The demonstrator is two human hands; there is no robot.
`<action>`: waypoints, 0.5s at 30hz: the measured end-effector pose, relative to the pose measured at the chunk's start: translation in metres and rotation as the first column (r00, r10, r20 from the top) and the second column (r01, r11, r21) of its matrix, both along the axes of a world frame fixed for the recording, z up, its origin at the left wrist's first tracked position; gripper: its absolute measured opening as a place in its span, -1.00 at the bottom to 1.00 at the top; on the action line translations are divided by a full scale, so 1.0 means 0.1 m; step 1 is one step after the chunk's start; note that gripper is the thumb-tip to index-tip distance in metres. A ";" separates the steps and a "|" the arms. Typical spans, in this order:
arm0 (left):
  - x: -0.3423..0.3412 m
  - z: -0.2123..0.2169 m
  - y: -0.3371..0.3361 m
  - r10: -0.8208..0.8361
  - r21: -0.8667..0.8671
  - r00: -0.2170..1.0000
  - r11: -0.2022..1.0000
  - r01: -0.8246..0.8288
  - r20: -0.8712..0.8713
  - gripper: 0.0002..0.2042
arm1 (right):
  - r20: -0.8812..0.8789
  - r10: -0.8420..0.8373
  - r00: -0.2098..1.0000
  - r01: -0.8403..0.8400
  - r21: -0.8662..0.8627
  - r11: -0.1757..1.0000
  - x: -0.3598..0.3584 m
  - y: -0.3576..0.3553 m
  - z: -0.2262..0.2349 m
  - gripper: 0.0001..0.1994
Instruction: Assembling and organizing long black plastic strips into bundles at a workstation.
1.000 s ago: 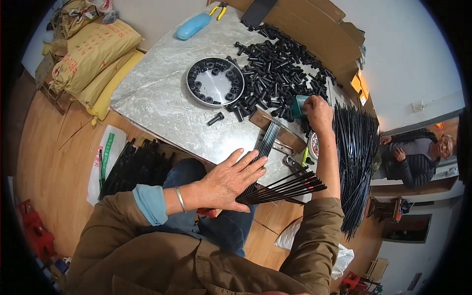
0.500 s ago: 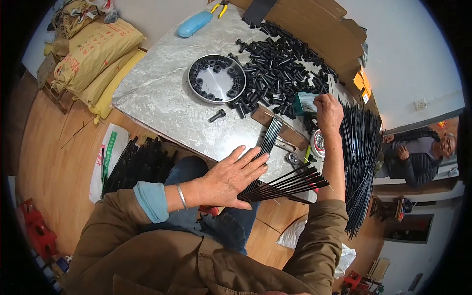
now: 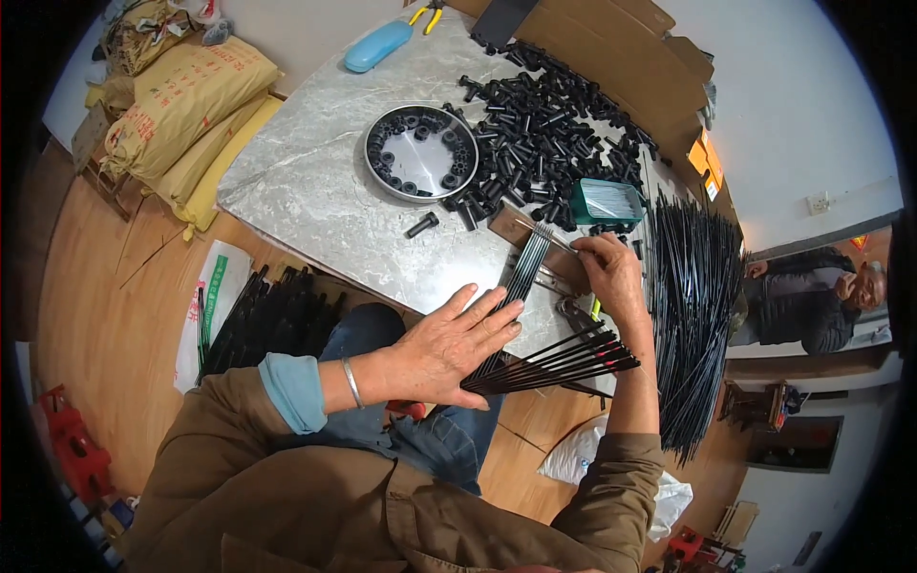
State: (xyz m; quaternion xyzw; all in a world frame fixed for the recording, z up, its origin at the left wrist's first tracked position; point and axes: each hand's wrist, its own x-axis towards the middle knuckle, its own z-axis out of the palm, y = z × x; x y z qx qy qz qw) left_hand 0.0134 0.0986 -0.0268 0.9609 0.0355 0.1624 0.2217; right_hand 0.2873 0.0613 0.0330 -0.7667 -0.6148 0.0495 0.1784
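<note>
My left hand (image 3: 441,353), fingers stretched out and spread, lies flat across a bundle of thin black rods (image 3: 564,363). The rods fan apart beside the palm. Beyond my fingers, their far ends lie side by side near a brown block (image 3: 506,223) at the table's edge. My right hand (image 3: 616,282) is closed in a pinch beside those ends; a thin silvery pin (image 3: 564,245) seems to run from its fingertips toward them. Behind it stands a teal box (image 3: 611,224) holding many thin silvery pieces.
On the marbled table (image 3: 306,181) are a round metal dish (image 3: 420,199) of small black rings and a heap of black bolt-shaped parts (image 3: 544,124). A large sheaf of black rods (image 3: 693,306) stands at right. Cardboard (image 3: 592,62) edges the back. Another person (image 3: 812,296) is at far right.
My right hand has moved from over the teal box down and left to the rod ends, uncovering the box. My left hand stays put. The other person has raised a hand.
</note>
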 end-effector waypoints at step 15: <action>-0.01 0.01 0.00 0.001 0.007 1.000 1.000 -0.001 -0.012 -0.05 | -0.050 0.009 0.999 -0.008 0.012 1.000 -0.07 0.07 0.01 -0.86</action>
